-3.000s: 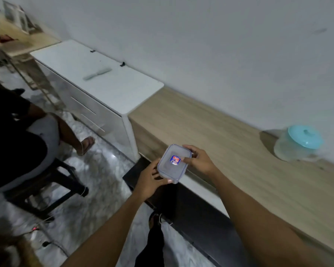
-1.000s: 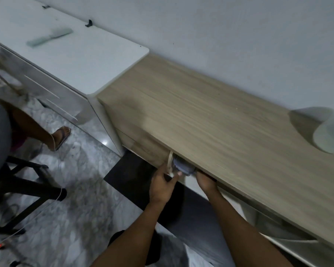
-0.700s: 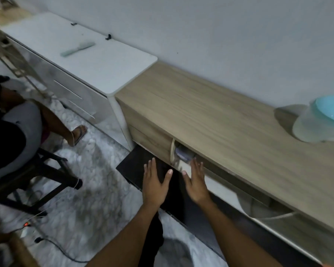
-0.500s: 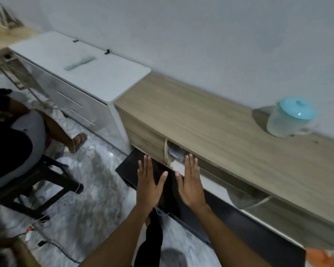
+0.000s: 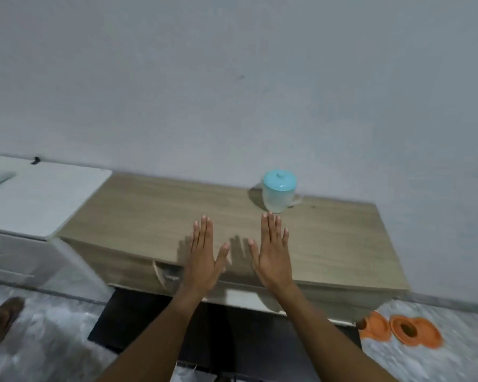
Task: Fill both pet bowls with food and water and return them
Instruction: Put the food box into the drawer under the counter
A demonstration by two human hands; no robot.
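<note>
My left hand (image 5: 203,257) and my right hand (image 5: 272,253) are held out flat with straight fingers above the front of the wooden cabinet (image 5: 149,216), holding nothing. A pitcher with a teal lid (image 5: 278,194) stands at the back of the cabinet top, just beyond my right fingertips. An orange double pet bowl (image 5: 400,328) lies on the floor at the lower right, dark food showing in one well. The food container sits in the open compartment (image 5: 169,274) under the cabinet top, mostly hidden and blurred.
A white cabinet (image 5: 39,197) adjoins the wooden one on the left. A dark flap door (image 5: 149,321) hangs open below the compartment. Marble floor (image 5: 39,348) lies beneath, with a person's foot (image 5: 3,317) at the far left.
I put the food container into the compartment and let go of it. Both hands then opened and rose from the flap to above the cabinet top; the view swung right, revealing the orange bowl.
</note>
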